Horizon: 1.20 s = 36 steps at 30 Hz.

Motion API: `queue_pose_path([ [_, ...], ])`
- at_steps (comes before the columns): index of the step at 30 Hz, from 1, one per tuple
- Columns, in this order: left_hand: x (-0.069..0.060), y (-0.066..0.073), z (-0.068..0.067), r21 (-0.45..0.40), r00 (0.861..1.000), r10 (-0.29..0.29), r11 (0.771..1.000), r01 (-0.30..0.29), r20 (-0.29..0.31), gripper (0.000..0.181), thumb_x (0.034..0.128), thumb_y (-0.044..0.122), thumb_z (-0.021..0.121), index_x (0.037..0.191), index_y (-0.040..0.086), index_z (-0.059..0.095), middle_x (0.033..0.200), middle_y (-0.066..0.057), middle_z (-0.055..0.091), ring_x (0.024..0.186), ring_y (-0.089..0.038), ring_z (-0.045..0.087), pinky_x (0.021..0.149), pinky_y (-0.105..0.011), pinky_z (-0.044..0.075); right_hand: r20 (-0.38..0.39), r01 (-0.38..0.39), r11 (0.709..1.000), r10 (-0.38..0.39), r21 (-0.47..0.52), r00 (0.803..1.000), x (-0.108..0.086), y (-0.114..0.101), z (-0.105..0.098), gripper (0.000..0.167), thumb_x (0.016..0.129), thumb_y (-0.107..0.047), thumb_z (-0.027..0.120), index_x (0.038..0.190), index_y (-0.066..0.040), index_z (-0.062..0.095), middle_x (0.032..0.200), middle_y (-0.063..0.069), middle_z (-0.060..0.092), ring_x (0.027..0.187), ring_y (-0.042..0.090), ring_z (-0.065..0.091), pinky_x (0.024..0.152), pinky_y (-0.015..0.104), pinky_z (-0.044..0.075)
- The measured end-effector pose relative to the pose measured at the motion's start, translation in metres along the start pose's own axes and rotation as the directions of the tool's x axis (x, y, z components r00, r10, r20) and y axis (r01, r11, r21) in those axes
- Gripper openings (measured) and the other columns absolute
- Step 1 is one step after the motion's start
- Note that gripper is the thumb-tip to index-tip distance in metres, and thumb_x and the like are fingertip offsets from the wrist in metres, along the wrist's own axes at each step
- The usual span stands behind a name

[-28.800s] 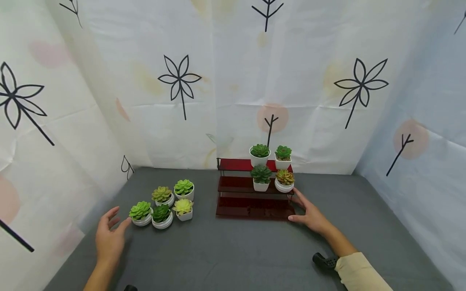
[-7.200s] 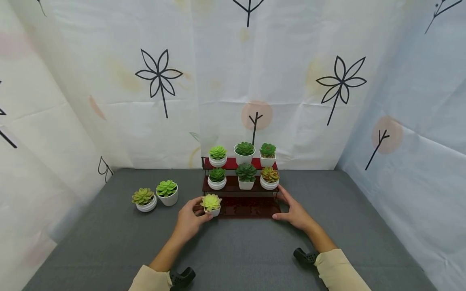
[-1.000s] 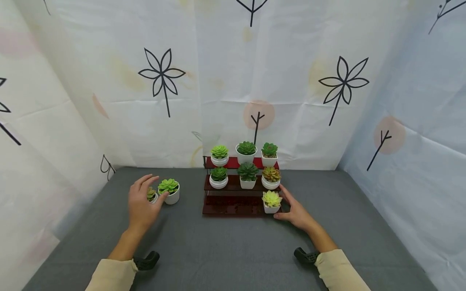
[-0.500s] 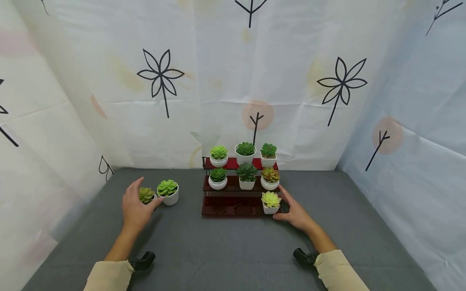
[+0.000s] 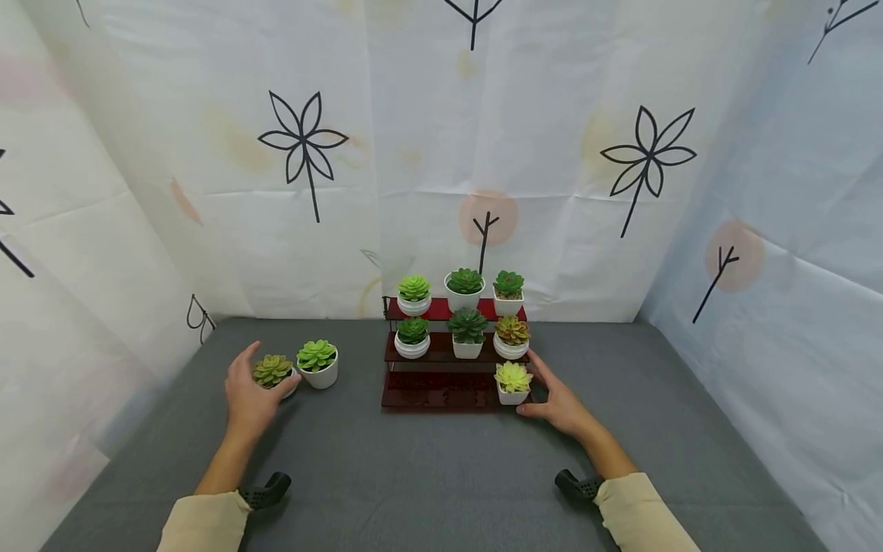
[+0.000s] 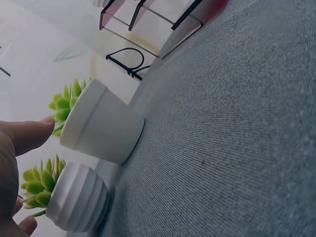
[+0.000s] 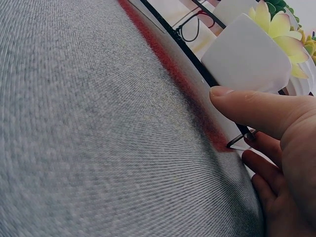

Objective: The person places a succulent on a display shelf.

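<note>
My left hand (image 5: 251, 395) is spread around an olive-green potted succulent (image 5: 273, 371) on the table; in the left wrist view its thumb and fingers are apart from the ridged white pot (image 6: 79, 197). Just right of it stands a bright green succulent in a smooth white pot (image 5: 320, 366). My right hand (image 5: 567, 406) holds the right end of a dark red three-tier display shelf (image 5: 438, 392), thumb at the bottom tier's front edge and fingers by the side leg. A pale yellow succulent in a square pot (image 5: 513, 385) sits at that tier's right end.
Three potted succulents line the top tier, including a dark green one (image 5: 465, 287). Three more fill the middle tier, including an orange-tinged one (image 5: 512, 336). A patterned white cloth (image 5: 428, 153) rises behind the grey table (image 5: 428, 475).
Succulents from the table's left now stand on the shelf; the yellow one, in my left hand earlier, sits bottom right. My left hand has shifted left and down around the olive-green one. Right hand stays.
</note>
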<state>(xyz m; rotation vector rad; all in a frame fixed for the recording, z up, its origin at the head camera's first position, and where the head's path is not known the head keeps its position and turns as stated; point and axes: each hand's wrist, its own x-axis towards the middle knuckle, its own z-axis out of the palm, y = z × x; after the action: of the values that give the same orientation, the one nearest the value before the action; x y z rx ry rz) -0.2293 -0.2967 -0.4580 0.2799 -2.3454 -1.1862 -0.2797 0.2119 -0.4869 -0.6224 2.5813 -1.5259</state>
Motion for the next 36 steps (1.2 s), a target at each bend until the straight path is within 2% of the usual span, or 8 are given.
queue_pose_path([
  [3, 0.000, -0.003, 0.000, -0.029, 0.998, -0.057, 0.998, 0.057, 0.013, 0.093, 0.0805, 0.020, 0.081, 0.153, 0.005, 0.025, 0.150, -0.028, 0.023, 0.135, -0.047, 0.022, 0.104, -0.064, 0.023, 0.002, -0.001, 1.000, 0.001, 0.004, 1.000, 0.000, -0.001, 0.000, 0.105, 0.079, -0.013, 0.081, 0.157, -0.013, 0.012, 0.148, 0.027, 0.035, 0.138, 0.048, 0.024, 0.103, 0.068, 0.024],
  [7, -0.001, -0.006, -0.001, -0.107, 0.991, -0.127, 0.985, 0.132, 0.050, 0.097, 0.0829, 0.019, 0.079, 0.155, 0.004, 0.015, 0.151, -0.029, 0.020, 0.135, -0.046, 0.024, 0.105, -0.061, 0.025, 0.004, 0.000, 1.000, 0.000, -0.004, 1.000, 0.000, -0.001, 0.000, 0.105, 0.079, -0.013, 0.081, 0.157, -0.013, 0.012, 0.148, 0.028, 0.035, 0.138, 0.048, 0.024, 0.103, 0.068, 0.023],
  [11, -0.002, -0.008, -0.001, -0.177, 0.981, -0.164, 0.968, 0.180, 0.099, 0.100, 0.0845, 0.014, 0.076, 0.155, 0.001, 0.007, 0.153, -0.030, 0.015, 0.141, -0.044, 0.018, 0.110, -0.058, 0.019, 0.001, 0.016, 1.000, -0.016, -0.027, 1.000, 0.000, -0.001, 0.000, 0.104, 0.080, -0.013, 0.081, 0.157, -0.011, 0.012, 0.148, 0.029, 0.035, 0.138, 0.049, 0.024, 0.102, 0.068, 0.024],
  [14, -0.002, -0.010, -0.001, -0.196, 0.973, -0.197, 0.956, 0.218, 0.121, 0.101, 0.0846, 0.011, 0.076, 0.155, 0.002, 0.004, 0.154, -0.030, 0.014, 0.141, -0.043, 0.018, 0.111, -0.056, 0.020, -0.002, 0.027, 0.999, -0.028, -0.043, 1.000, 0.000, -0.001, 0.000, 0.103, 0.080, -0.013, 0.080, 0.157, -0.009, 0.011, 0.146, 0.030, 0.037, 0.137, 0.049, 0.026, 0.102, 0.068, 0.024],
  [19, -0.001, -0.014, -0.001, -0.188, 0.958, -0.242, 0.945, 0.269, 0.155, 0.103, 0.0849, 0.012, 0.076, 0.156, 0.004, 0.001, 0.155, -0.028, 0.015, 0.138, -0.044, 0.025, 0.108, -0.055, 0.027, -0.004, 0.026, 0.999, -0.026, -0.045, 1.000, -0.001, -0.003, 0.000, 0.104, 0.079, -0.016, 0.081, 0.157, -0.009, 0.012, 0.146, 0.028, 0.038, 0.136, 0.048, 0.028, 0.103, 0.067, 0.025],
  [23, -0.001, -0.017, -0.001, -0.171, 0.948, -0.257, 0.942, 0.289, 0.187, 0.101, 0.0859, 0.009, 0.074, 0.155, 0.001, 0.001, 0.154, -0.030, 0.015, 0.138, -0.045, 0.025, 0.107, -0.055, 0.028, -0.007, 0.040, 0.998, -0.041, -0.041, 0.999, -0.002, -0.003, 0.000, 0.104, 0.079, -0.015, 0.081, 0.157, -0.011, 0.012, 0.145, 0.029, 0.038, 0.136, 0.049, 0.028, 0.101, 0.068, 0.025],
  [30, -0.001, -0.021, -0.001, -0.123, 0.943, -0.278, 0.945, 0.303, 0.186, 0.087, 0.0859, 0.008, 0.073, 0.151, -0.006, 0.018, 0.146, -0.033, 0.032, 0.134, -0.044, 0.032, 0.107, -0.053, 0.029, -0.009, 0.051, 0.998, -0.052, -0.037, 0.999, -0.002, -0.003, 0.001, 0.104, 0.079, -0.013, 0.080, 0.157, -0.012, 0.012, 0.146, 0.030, 0.037, 0.135, 0.050, 0.028, 0.100, 0.068, 0.026],
  [36, 0.000, -0.020, -0.001, -0.062, 0.934, -0.303, 0.945, 0.320, 0.190, 0.084, 0.0871, 0.015, 0.074, 0.148, -0.011, 0.022, 0.146, -0.034, 0.032, 0.134, -0.046, 0.032, 0.107, -0.055, 0.028, -0.002, 0.042, 0.999, -0.042, -0.018, 0.999, -0.001, -0.002, 0.000, 0.104, 0.079, -0.014, 0.081, 0.157, -0.010, 0.013, 0.146, 0.029, 0.037, 0.137, 0.048, 0.027, 0.103, 0.067, 0.024],
])
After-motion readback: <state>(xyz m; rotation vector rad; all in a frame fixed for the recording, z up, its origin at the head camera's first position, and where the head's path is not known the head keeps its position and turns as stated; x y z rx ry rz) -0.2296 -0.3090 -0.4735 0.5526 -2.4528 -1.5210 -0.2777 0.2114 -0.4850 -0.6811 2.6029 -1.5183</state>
